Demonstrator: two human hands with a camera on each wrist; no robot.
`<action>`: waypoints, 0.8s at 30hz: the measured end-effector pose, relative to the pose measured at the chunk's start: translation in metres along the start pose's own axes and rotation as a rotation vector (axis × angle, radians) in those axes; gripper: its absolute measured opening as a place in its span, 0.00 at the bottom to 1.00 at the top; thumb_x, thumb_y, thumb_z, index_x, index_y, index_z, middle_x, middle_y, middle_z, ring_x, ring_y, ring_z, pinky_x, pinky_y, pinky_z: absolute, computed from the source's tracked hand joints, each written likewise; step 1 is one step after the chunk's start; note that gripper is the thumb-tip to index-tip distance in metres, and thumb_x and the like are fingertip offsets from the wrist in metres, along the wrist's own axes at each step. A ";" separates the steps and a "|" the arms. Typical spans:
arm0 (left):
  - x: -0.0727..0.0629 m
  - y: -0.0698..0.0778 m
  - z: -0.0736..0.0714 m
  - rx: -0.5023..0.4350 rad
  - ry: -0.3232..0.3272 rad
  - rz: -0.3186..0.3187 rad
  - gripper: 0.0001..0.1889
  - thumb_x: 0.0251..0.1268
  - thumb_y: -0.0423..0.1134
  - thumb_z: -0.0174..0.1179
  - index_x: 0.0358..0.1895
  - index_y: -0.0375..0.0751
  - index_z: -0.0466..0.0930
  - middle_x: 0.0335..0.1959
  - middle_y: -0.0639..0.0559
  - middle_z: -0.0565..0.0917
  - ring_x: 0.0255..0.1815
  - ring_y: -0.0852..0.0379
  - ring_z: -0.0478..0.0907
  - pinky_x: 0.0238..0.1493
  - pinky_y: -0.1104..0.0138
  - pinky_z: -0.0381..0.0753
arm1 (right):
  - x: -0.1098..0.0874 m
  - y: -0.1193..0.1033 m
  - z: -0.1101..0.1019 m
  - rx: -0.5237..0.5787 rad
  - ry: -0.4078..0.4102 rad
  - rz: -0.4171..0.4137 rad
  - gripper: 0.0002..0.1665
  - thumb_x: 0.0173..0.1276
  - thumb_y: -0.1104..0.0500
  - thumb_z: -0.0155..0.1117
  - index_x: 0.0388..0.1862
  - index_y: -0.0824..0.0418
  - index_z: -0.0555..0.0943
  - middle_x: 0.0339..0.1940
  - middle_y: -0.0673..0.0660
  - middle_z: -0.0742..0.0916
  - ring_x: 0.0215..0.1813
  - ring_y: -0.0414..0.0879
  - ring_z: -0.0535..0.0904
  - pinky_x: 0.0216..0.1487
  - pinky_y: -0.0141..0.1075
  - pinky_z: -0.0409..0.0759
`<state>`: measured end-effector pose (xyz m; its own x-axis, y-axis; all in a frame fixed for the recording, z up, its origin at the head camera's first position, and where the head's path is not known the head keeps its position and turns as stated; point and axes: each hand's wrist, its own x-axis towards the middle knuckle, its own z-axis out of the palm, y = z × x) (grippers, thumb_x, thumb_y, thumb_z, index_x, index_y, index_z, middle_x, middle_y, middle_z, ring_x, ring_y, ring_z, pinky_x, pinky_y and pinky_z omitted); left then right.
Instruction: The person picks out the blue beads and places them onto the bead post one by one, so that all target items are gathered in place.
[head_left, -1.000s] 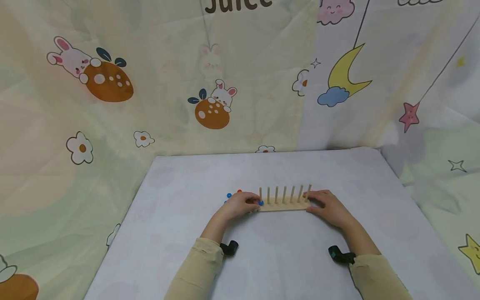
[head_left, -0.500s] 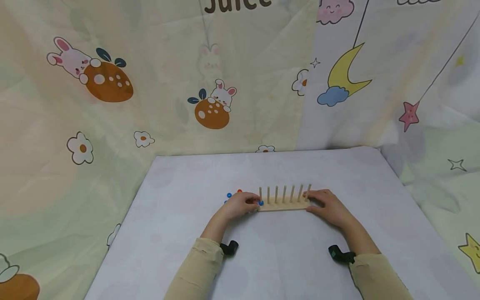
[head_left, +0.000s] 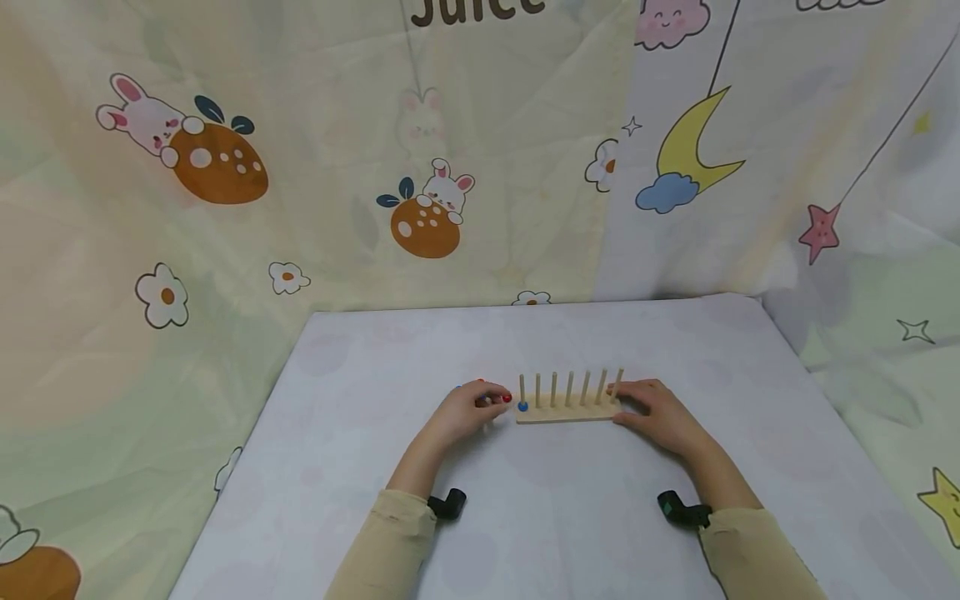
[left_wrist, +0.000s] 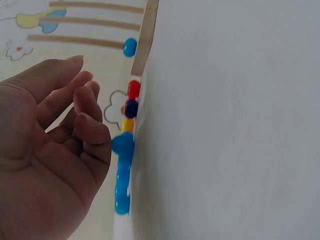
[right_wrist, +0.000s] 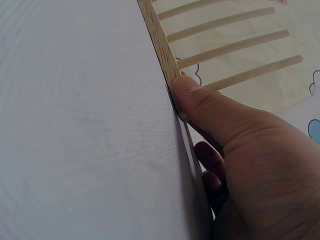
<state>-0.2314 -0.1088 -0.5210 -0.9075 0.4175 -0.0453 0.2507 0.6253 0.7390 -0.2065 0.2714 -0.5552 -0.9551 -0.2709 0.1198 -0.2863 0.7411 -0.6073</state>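
Note:
A wooden peg board (head_left: pixel 570 412) with a row of several upright pegs stands on the table. At the foot of its leftmost peg sits a blue bead (head_left: pixel 522 407), also visible in the left wrist view. My left hand (head_left: pixel 467 410) is just left of the board, fingers loosely bent, and nothing shows between thumb and fingers in the left wrist view. A red bead (head_left: pixel 507 397) lies right at its fingertips. My right hand (head_left: pixel 663 417) grips the board's right end, its thumb (right_wrist: pixel 187 86) on the near edge.
Beyond the left hand, loose beads lie on the table, among them a dark blue bead (left_wrist: pixel 131 108), a yellow bead (left_wrist: pixel 128 125) and several light blue beads (left_wrist: pixel 123 180). The hand hides most of them in the head view. A printed cloth (head_left: pixel 337 208) hangs behind the table.
My left hand has drawn back leftward from the blue bead at the leftmost peg, uncovering the red bead. The right hand and the board have kept their place.

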 end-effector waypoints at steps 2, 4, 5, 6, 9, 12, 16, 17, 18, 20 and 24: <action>-0.004 -0.004 -0.005 -0.006 0.040 -0.023 0.15 0.66 0.48 0.64 0.54 0.53 0.84 0.43 0.60 0.82 0.40 0.60 0.76 0.42 0.66 0.77 | 0.000 0.000 0.000 0.001 -0.001 0.003 0.31 0.61 0.43 0.71 0.62 0.49 0.79 0.61 0.58 0.81 0.64 0.58 0.71 0.65 0.62 0.67; -0.009 -0.008 -0.011 -0.027 0.077 -0.059 0.15 0.66 0.48 0.65 0.54 0.54 0.84 0.44 0.59 0.82 0.40 0.58 0.75 0.41 0.65 0.76 | 0.000 0.000 0.000 0.002 -0.003 0.009 0.31 0.61 0.43 0.71 0.62 0.49 0.79 0.62 0.58 0.81 0.64 0.58 0.71 0.65 0.62 0.67; -0.011 -0.010 -0.014 -0.035 0.092 -0.081 0.15 0.65 0.49 0.65 0.54 0.55 0.84 0.45 0.58 0.82 0.40 0.58 0.75 0.40 0.64 0.76 | 0.000 0.000 0.000 0.002 -0.004 0.011 0.31 0.61 0.43 0.71 0.63 0.49 0.79 0.62 0.58 0.81 0.64 0.58 0.71 0.65 0.62 0.66; -0.013 -0.013 -0.017 -0.040 0.106 -0.107 0.16 0.65 0.50 0.65 0.54 0.57 0.83 0.46 0.59 0.82 0.41 0.58 0.75 0.40 0.64 0.76 | -0.001 -0.001 -0.001 0.005 -0.005 0.014 0.31 0.62 0.43 0.71 0.63 0.49 0.79 0.62 0.58 0.81 0.64 0.58 0.71 0.65 0.61 0.66; -0.018 -0.021 -0.026 -0.050 0.131 -0.162 0.16 0.65 0.51 0.65 0.55 0.59 0.82 0.47 0.58 0.81 0.41 0.57 0.76 0.39 0.65 0.78 | -0.002 -0.002 -0.001 0.009 -0.008 0.022 0.31 0.62 0.43 0.71 0.63 0.50 0.78 0.62 0.58 0.80 0.65 0.58 0.71 0.65 0.62 0.66; -0.023 -0.031 -0.032 -0.067 0.150 -0.201 0.16 0.65 0.50 0.65 0.55 0.59 0.81 0.47 0.58 0.81 0.42 0.57 0.78 0.39 0.66 0.80 | -0.003 -0.003 -0.001 0.010 -0.011 0.026 0.31 0.63 0.43 0.70 0.63 0.51 0.78 0.62 0.58 0.80 0.65 0.58 0.70 0.65 0.62 0.66; -0.029 -0.039 -0.039 -0.085 0.175 -0.233 0.16 0.65 0.48 0.65 0.55 0.58 0.81 0.47 0.57 0.81 0.44 0.57 0.79 0.38 0.65 0.82 | -0.003 -0.003 -0.001 0.003 -0.010 0.021 0.31 0.63 0.44 0.70 0.63 0.50 0.78 0.63 0.58 0.80 0.65 0.58 0.70 0.65 0.62 0.66; -0.030 -0.041 -0.040 -0.084 0.180 -0.240 0.16 0.65 0.48 0.65 0.55 0.57 0.82 0.47 0.57 0.81 0.44 0.56 0.79 0.38 0.65 0.82 | -0.003 -0.003 -0.001 0.003 -0.009 0.020 0.30 0.63 0.44 0.70 0.63 0.50 0.78 0.63 0.58 0.80 0.65 0.58 0.70 0.65 0.62 0.66; -0.031 -0.042 -0.040 -0.084 0.185 -0.246 0.16 0.65 0.48 0.65 0.55 0.57 0.82 0.47 0.56 0.81 0.44 0.56 0.79 0.38 0.65 0.82 | -0.003 -0.003 -0.001 0.003 -0.008 0.019 0.30 0.63 0.44 0.70 0.63 0.50 0.78 0.63 0.58 0.80 0.65 0.58 0.70 0.65 0.62 0.66; -0.032 -0.044 -0.041 -0.077 0.192 -0.258 0.16 0.65 0.48 0.65 0.54 0.57 0.82 0.47 0.56 0.81 0.44 0.55 0.79 0.37 0.65 0.82 | -0.003 -0.004 -0.001 0.005 -0.006 0.018 0.30 0.63 0.44 0.70 0.63 0.50 0.79 0.63 0.58 0.80 0.65 0.58 0.70 0.65 0.62 0.66; -0.033 -0.052 -0.039 -0.020 0.198 -0.248 0.15 0.64 0.49 0.66 0.53 0.56 0.83 0.47 0.56 0.82 0.43 0.57 0.78 0.39 0.65 0.80 | -0.002 -0.003 0.000 0.011 0.003 0.015 0.30 0.63 0.44 0.70 0.63 0.49 0.79 0.62 0.57 0.81 0.64 0.57 0.70 0.64 0.62 0.66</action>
<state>-0.2280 -0.1805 -0.5316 -0.9886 0.1163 -0.0954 0.0088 0.6780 0.7350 -0.2033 0.2697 -0.5530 -0.9597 -0.2575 0.1129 -0.2707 0.7381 -0.6180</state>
